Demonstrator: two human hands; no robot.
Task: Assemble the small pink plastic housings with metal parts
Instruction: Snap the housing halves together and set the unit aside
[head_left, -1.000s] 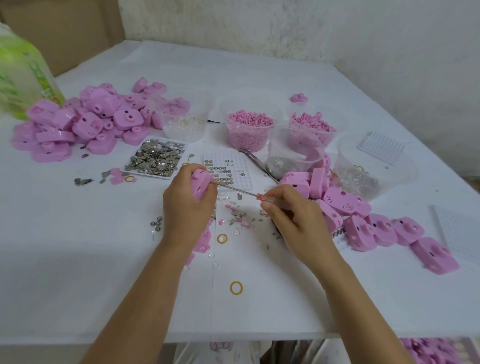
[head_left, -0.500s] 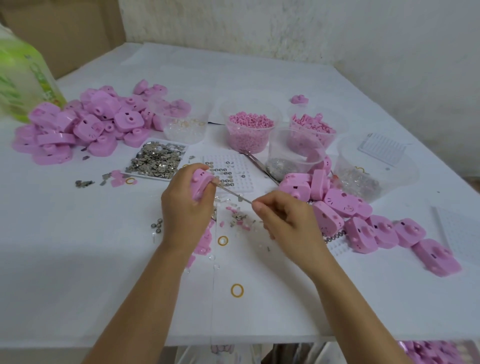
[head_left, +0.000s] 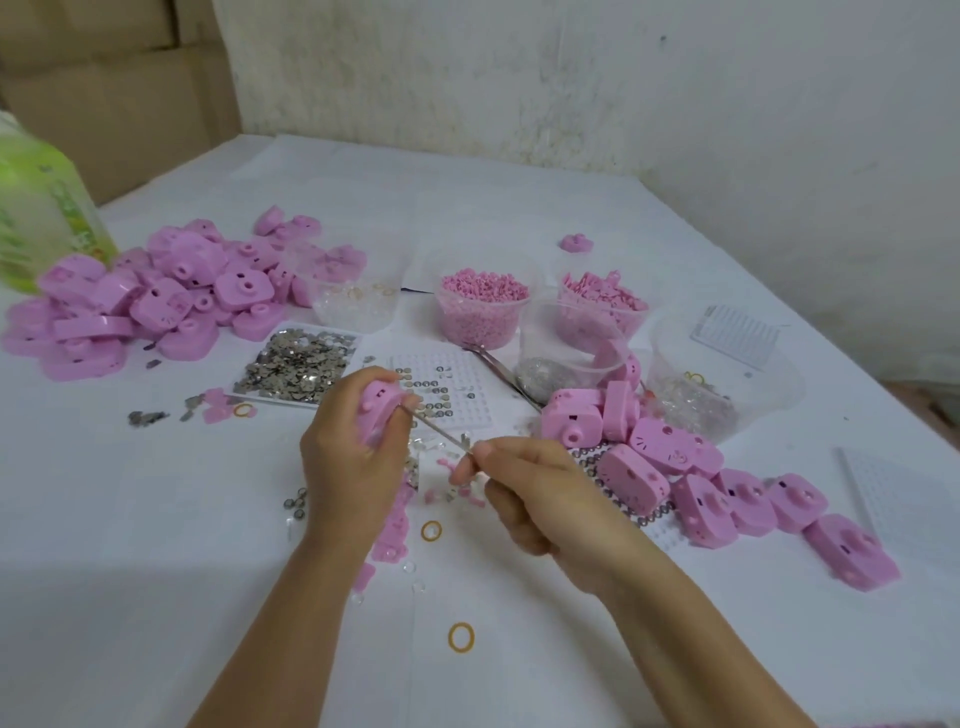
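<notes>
Left hand (head_left: 353, 467) grips one pink housing (head_left: 382, 410); right hand (head_left: 540, 493) pinches a thin metal rod (head_left: 441, 434).
From the left we log a green bottle (head_left: 41, 218) at the table (head_left: 156, 571) edge, a heap of housings (head_left: 156, 296), then a tray of metal parts (head_left: 296, 366). The held housing sits raised above the table near centre, fingers curled round it; the rod's far tip meets its right side. Right of the hands we note clear tubs of pink pellets (head_left: 480, 312) farther back and a row of housings (head_left: 701, 478) lying on the table.
</notes>
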